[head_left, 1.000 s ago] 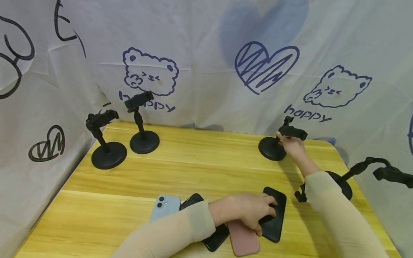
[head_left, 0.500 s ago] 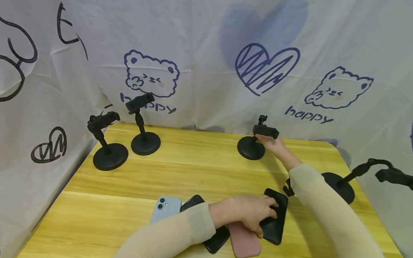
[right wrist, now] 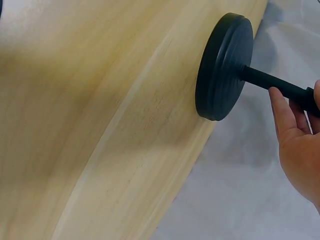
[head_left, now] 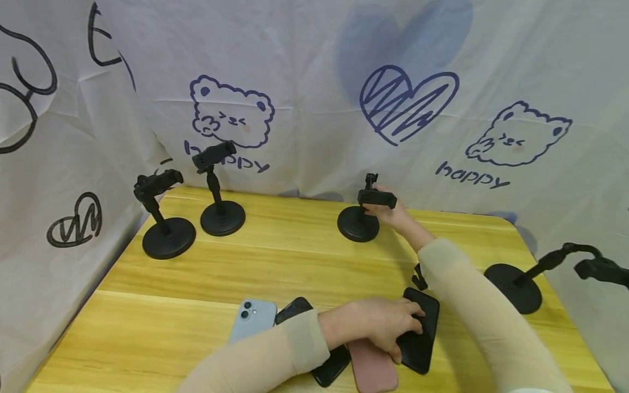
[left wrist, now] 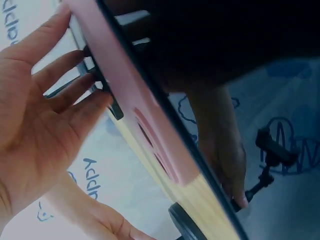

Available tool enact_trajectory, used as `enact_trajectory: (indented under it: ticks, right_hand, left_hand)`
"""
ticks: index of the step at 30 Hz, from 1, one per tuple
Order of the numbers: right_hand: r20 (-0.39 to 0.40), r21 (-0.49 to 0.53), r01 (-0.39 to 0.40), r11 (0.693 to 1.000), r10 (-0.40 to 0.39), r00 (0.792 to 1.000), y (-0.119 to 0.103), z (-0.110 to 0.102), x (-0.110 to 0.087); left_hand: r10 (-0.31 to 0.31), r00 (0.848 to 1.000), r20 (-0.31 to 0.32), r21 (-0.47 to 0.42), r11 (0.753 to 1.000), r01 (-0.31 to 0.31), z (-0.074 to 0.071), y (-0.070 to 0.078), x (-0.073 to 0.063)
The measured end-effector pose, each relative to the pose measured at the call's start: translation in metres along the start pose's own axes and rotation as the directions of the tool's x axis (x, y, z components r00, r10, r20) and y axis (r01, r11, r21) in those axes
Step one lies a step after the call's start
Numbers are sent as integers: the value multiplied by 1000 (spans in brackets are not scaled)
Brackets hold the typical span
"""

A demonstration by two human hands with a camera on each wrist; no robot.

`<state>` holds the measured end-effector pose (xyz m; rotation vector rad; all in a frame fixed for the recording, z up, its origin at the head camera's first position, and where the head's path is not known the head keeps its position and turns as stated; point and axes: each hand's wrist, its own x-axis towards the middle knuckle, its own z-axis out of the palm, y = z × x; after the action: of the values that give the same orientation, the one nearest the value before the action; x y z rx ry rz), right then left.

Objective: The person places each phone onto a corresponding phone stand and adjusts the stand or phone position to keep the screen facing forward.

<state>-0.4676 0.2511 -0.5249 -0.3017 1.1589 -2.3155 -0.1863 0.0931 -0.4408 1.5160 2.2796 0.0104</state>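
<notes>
In the head view my right hand (head_left: 391,214) grips the post of a black phone stand (head_left: 357,225) near the table's far edge. The right wrist view shows the thumb and fingers around that post, just above the stand's round base (right wrist: 225,67). My left hand (head_left: 385,323) rests low at the front. Its fingers lie on a black phone (head_left: 422,345), and its thumb is over a pink phone (head_left: 372,372). Up close in the left wrist view, the left hand's (left wrist: 40,115) fingers are extended beside the pink phone (left wrist: 112,70).
Two more black stands (head_left: 168,238) (head_left: 223,219) are at the far left, and another stand (head_left: 513,288) is at the right. A light blue phone (head_left: 253,319) and another black phone (head_left: 331,368) lie by the left sleeve. White cloth (head_left: 319,147) hangs behind the table (head_left: 285,262).
My right hand has moved the phone stand leftward along the far part of the table. The left hand has stayed in place on the phones.
</notes>
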Motion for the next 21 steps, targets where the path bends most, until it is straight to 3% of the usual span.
enact_trajectory:
  ticks: [2,4,7,9,11,12,14,15,16,17,18,19,20,21]
  right_hand:
    - [15,80,-32,996,31,999,0,-1,2]
    - [-39,56,-39,998,41,998,0,6,1]
    - [-86,30,-60,998,62,994,3,-6,9]
    - [-66,52,-59,997,63,996,6,-24,17]
    - [-8,101,-58,993,59,998,9,-47,23]
    - [-39,105,-60,993,65,997,9,-48,23]
    - [-14,92,-29,995,31,999,10,-46,20]
    - [-8,67,-8,998,8,1000,9,-36,14]
    - [-32,-2,14,1000,-14,999,7,-19,5]
    - [-48,-120,46,992,-52,997,4,2,-4]
    - [-55,-280,78,957,-97,994,2,26,-15]
    - [-25,-432,131,892,-157,987,-1,47,-26]
    - [-13,-604,160,780,-211,977,-4,70,-37]
    - [-9,-761,163,627,-262,965,-7,91,-46]
  left_hand:
    - [-10,1000,-10,-12,1000,10,-1,-1,0]
    - [-18,999,-35,-25,1000,17,-2,-4,-2]
    - [-44,994,-95,-64,997,38,-5,-15,-8]
    - [-37,984,-174,-102,995,20,-7,-24,-14]
    - [-19,963,-268,-141,990,-20,-11,-33,-20]
    - [-5,947,-322,-145,988,-45,-14,-37,-24]
    - [16,901,-433,-148,985,-89,-19,-45,-31]
    - [22,870,-493,-140,985,-104,-21,-49,-35]
    - [28,829,-559,-128,985,-120,-24,-52,-39]
    - [31,778,-628,-114,985,-132,-26,-55,-43]
    - [33,714,-699,-88,987,-131,-29,-58,-46]
    - [32,637,-771,-70,989,-134,-31,-61,-49]
    - [30,546,-838,-52,990,-134,-34,-65,-52]
    - [21,449,-893,-46,989,-138,-38,-68,-54]
